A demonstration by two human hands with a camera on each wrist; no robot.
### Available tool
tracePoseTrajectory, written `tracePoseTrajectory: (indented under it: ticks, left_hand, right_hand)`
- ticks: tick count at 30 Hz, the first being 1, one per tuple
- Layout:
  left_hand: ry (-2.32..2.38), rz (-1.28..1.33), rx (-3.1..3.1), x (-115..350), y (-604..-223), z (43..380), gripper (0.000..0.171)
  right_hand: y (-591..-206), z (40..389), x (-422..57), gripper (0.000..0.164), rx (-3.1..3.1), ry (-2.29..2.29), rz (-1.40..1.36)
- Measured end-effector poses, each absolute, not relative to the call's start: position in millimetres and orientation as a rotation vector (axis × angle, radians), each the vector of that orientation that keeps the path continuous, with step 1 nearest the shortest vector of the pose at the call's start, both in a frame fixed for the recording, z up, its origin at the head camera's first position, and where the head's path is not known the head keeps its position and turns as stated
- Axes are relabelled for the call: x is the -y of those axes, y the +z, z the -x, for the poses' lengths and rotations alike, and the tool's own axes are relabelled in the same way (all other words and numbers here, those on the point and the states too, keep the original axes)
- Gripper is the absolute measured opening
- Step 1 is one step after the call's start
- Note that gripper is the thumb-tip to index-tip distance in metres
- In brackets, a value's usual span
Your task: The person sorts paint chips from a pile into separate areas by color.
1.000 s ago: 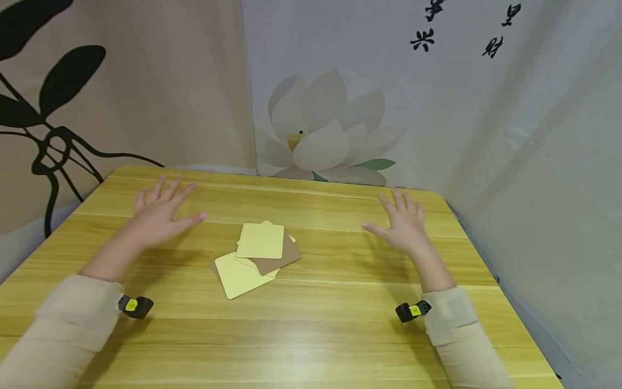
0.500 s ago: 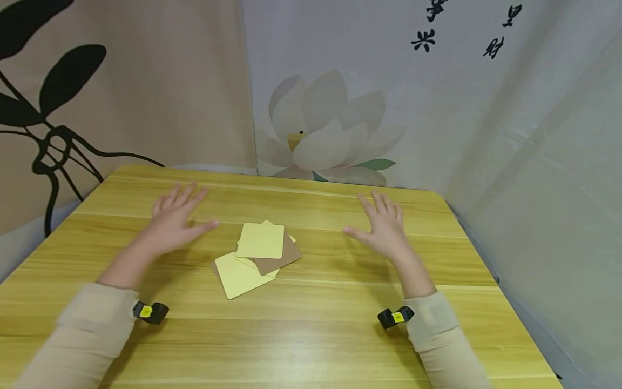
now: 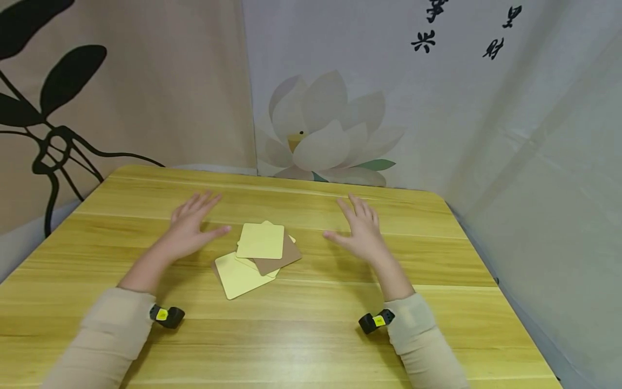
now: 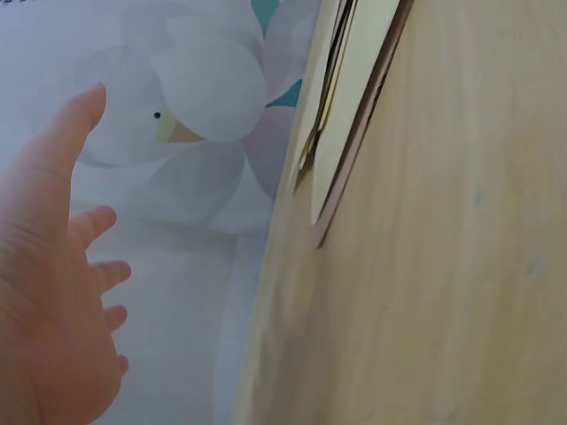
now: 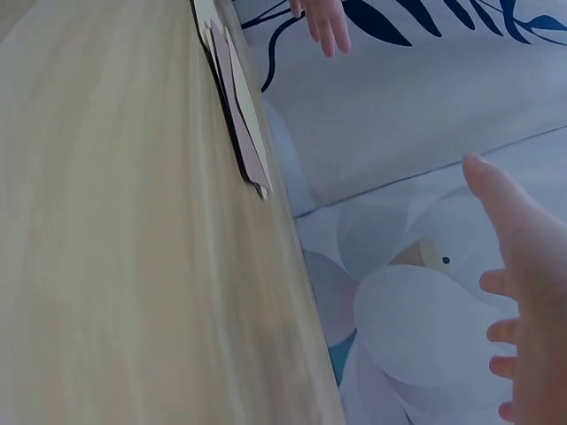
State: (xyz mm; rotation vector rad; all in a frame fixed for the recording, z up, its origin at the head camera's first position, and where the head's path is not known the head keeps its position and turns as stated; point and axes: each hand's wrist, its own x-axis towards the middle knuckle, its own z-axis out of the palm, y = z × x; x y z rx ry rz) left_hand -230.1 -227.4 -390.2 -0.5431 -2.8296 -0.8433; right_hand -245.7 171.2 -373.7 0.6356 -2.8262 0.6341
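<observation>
A loose pile of square cards with rounded corners [image 3: 261,241] lies left of the table's middle, several pale yellow faces and a brown card [image 3: 278,261] overlapping at odd angles. My left hand [image 3: 190,230] hovers to the left of the pile, fingers spread and thumb stretched toward it. On the other side my right hand [image 3: 361,231] is held over the table, fingers spread, its thumb pointing at the cards. Neither hand holds anything. Seen edge-on in the left wrist view, the cards [image 4: 354,106] lie beyond the thumb.
The wooden table [image 3: 311,335] has a far edge close to a hanging cloth [image 3: 204,86] printed with a lotus [image 3: 330,127] and dark leaves. Each sleeve carries a small black wrist camera, the left camera [image 3: 167,316] and the right camera [image 3: 376,321].
Both hands have moved inward toward the cards, the left one rightward and the right one leftward, fingers still spread. The card pile has stayed as it was.
</observation>
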Motion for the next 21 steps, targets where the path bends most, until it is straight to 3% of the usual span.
tracePoseTrajectory:
  ticks: [21]
  left_hand:
    - [-1.189, 0.593, 2.83, 216.5, -421.4, 242.6, 0.086]
  right_hand:
    - [-399.6, 252.8, -127.2, 0.088, 2.847, 0.971, -0.818]
